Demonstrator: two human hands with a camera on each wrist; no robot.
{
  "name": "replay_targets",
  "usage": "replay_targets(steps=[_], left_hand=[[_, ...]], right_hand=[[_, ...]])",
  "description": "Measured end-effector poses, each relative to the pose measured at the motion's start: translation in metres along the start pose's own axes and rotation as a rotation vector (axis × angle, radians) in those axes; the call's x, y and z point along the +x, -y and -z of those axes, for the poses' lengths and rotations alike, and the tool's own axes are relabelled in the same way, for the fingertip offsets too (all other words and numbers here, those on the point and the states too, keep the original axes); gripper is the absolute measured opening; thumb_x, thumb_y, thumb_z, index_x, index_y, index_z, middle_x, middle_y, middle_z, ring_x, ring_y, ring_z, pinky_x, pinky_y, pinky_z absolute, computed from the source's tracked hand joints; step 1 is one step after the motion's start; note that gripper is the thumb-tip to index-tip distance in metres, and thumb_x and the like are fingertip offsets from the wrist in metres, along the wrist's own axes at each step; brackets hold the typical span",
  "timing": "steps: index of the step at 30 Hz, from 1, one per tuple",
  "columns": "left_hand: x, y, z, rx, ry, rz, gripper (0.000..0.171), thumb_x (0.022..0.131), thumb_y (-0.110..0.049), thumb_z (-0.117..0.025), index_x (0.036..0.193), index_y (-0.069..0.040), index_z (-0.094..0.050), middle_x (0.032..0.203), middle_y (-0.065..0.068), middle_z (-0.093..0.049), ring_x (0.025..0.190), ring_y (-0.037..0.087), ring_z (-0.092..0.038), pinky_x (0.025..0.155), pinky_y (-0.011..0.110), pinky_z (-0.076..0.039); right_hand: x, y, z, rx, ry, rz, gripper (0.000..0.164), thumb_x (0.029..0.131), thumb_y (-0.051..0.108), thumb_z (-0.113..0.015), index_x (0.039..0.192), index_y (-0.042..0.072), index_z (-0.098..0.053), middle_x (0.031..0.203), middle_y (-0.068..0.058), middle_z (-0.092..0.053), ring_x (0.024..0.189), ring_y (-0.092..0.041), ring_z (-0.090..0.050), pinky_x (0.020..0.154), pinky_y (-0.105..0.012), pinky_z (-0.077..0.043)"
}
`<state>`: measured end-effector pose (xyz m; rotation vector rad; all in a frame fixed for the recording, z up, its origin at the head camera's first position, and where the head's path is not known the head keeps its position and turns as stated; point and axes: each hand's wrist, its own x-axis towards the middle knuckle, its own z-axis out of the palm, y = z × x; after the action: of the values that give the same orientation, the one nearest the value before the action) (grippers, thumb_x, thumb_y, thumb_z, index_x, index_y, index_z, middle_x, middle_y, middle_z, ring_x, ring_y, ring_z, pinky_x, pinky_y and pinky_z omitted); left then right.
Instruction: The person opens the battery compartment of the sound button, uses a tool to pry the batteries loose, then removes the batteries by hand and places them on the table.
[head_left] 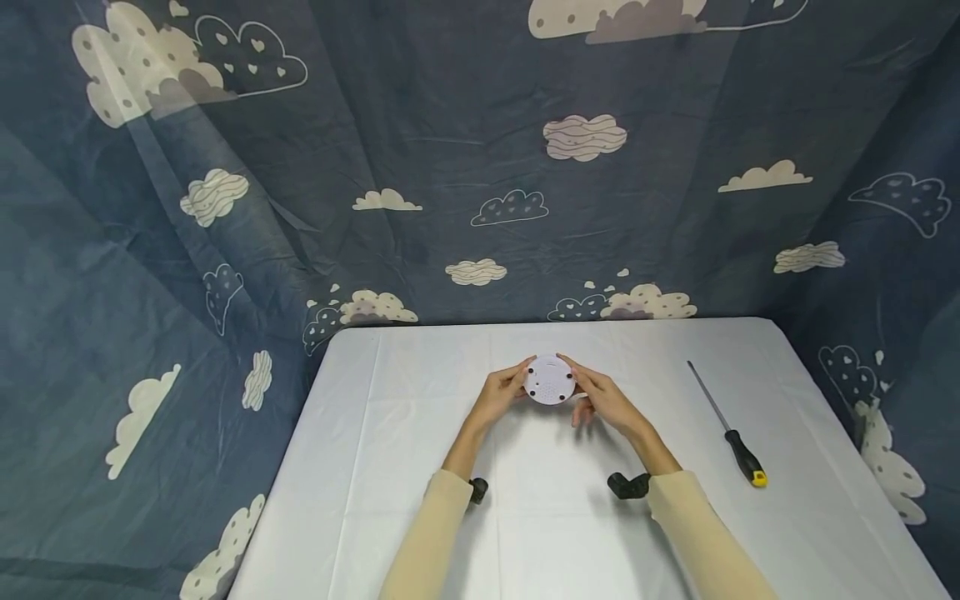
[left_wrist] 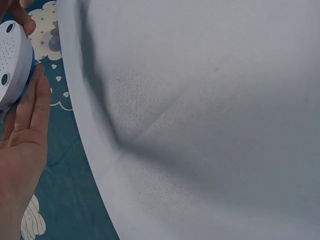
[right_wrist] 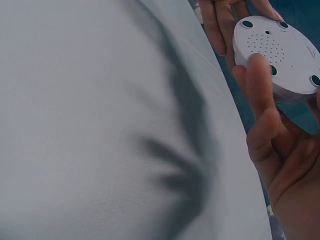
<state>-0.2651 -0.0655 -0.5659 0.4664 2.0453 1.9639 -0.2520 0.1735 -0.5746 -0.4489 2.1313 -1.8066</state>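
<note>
A round white device (head_left: 550, 381) is held up above the table between both hands. Dark round feet and a cluster of small holes mark the face turned toward the head camera. My left hand (head_left: 500, 393) grips its left edge. On the opposite edge, my right hand (head_left: 606, 402) pinches it, with the lower fingers hanging loosely away. In the left wrist view a blue band shows along the far side of the device (left_wrist: 14, 60), beside the left fingers (left_wrist: 37, 107). The right wrist view shows the perforated face of the device (right_wrist: 295, 55) behind a raised right fingertip (right_wrist: 260, 75).
A screwdriver (head_left: 742, 457) with a black and yellow handle lies on the right of the white-covered table (head_left: 420, 467). Behind the table hangs a dark blue cloth (head_left: 450, 150) with cloud prints, which also runs along both sides.
</note>
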Motion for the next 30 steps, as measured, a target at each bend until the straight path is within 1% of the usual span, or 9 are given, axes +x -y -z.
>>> replay_targets(steps=[5,7,11,14,17,20,24,26,30], left_hand=[[0.005,0.017,-0.002,-0.054,-0.036,0.014,0.039,0.102,-0.016,-0.047,0.140,-0.005,-0.049,0.139,0.020,-0.053,0.103,0.029,-0.069,0.095,0.052,-0.052],[0.006,0.023,-0.004,-0.067,-0.065,0.016,0.040,0.102,-0.018,-0.048,0.139,-0.006,-0.049,0.137,0.021,-0.055,0.096,0.027,-0.071,0.094,0.053,-0.052],[0.007,0.027,-0.009,-0.084,-0.116,0.017,0.043,0.101,-0.021,-0.049,0.140,-0.002,-0.048,0.132,0.024,-0.058,0.088,0.024,-0.072,0.091,0.053,-0.054],[0.005,0.027,-0.012,-0.098,-0.153,0.036,0.045,0.102,-0.022,-0.048,0.141,-0.001,-0.045,0.132,0.025,-0.058,0.090,0.030,-0.073,0.090,0.053,-0.054],[0.003,0.025,-0.014,-0.096,-0.190,0.061,0.044,0.103,-0.021,-0.046,0.144,-0.006,-0.042,0.128,0.026,-0.060,0.093,0.036,-0.071,0.089,0.050,-0.055],[0.001,0.025,-0.015,-0.107,-0.214,0.071,0.044,0.103,-0.017,-0.046,0.146,-0.011,-0.041,0.122,0.027,-0.063,0.095,0.039,-0.070,0.088,0.047,-0.056],[-0.001,0.026,-0.020,-0.113,-0.222,0.086,0.047,0.102,-0.018,-0.047,0.148,-0.015,-0.038,0.119,0.024,-0.066,0.097,0.034,-0.071,0.088,0.042,-0.057],[-0.003,0.025,-0.025,-0.101,-0.230,0.099,0.048,0.101,-0.021,-0.049,0.148,-0.017,-0.038,0.117,0.021,-0.068,0.094,0.028,-0.072,0.087,0.038,-0.058],[-0.005,0.024,-0.035,-0.135,-0.233,0.080,0.054,0.098,-0.022,-0.056,0.148,-0.014,-0.037,0.111,0.023,-0.069,0.088,0.021,-0.074,0.086,0.037,-0.059]], right_hand=[[-0.002,-0.014,-0.001,0.074,-0.064,-0.030,0.050,0.106,0.034,-0.031,0.153,0.016,-0.028,0.103,-0.040,-0.056,0.043,-0.020,-0.058,0.038,-0.035,-0.043],[-0.002,-0.016,-0.003,0.086,-0.097,-0.039,0.051,0.106,0.033,-0.032,0.153,0.014,-0.028,0.101,-0.041,-0.057,0.041,-0.017,-0.056,0.037,-0.034,-0.040],[-0.003,-0.010,-0.008,0.061,-0.144,-0.004,0.048,0.107,0.026,-0.032,0.152,0.009,-0.029,0.094,-0.040,-0.058,0.042,-0.036,-0.052,0.037,-0.041,-0.039],[-0.006,0.002,-0.013,0.024,-0.139,0.031,0.048,0.107,0.018,-0.030,0.153,0.008,-0.024,0.092,-0.036,-0.058,0.053,-0.054,-0.052,0.039,-0.041,-0.042],[-0.008,0.011,-0.021,-0.025,-0.124,0.022,0.051,0.107,0.017,-0.031,0.155,0.012,-0.016,0.096,-0.030,-0.059,0.062,-0.058,-0.054,0.044,-0.039,-0.048],[-0.003,0.003,-0.028,-0.096,-0.163,-0.001,0.064,0.102,0.027,-0.048,0.156,0.022,-0.014,0.104,-0.024,-0.059,0.059,-0.050,-0.058,0.045,-0.037,-0.049],[0.007,-0.017,-0.035,-0.255,-0.296,0.038,0.095,0.081,0.033,-0.077,0.155,0.025,-0.018,0.102,-0.015,-0.055,0.046,-0.022,-0.051,0.043,-0.027,-0.044],[0.010,-0.020,-0.039,-0.344,-0.378,0.063,0.105,0.073,0.037,-0.084,0.154,0.020,-0.021,0.095,-0.013,-0.056,0.052,-0.013,-0.048,0.046,-0.022,-0.040],[0.013,-0.023,-0.043,-0.453,-0.541,0.065,0.105,0.065,0.046,-0.087,0.150,0.016,-0.033,0.096,-0.015,-0.063,0.072,-0.018,-0.053,0.059,-0.022,-0.037]])
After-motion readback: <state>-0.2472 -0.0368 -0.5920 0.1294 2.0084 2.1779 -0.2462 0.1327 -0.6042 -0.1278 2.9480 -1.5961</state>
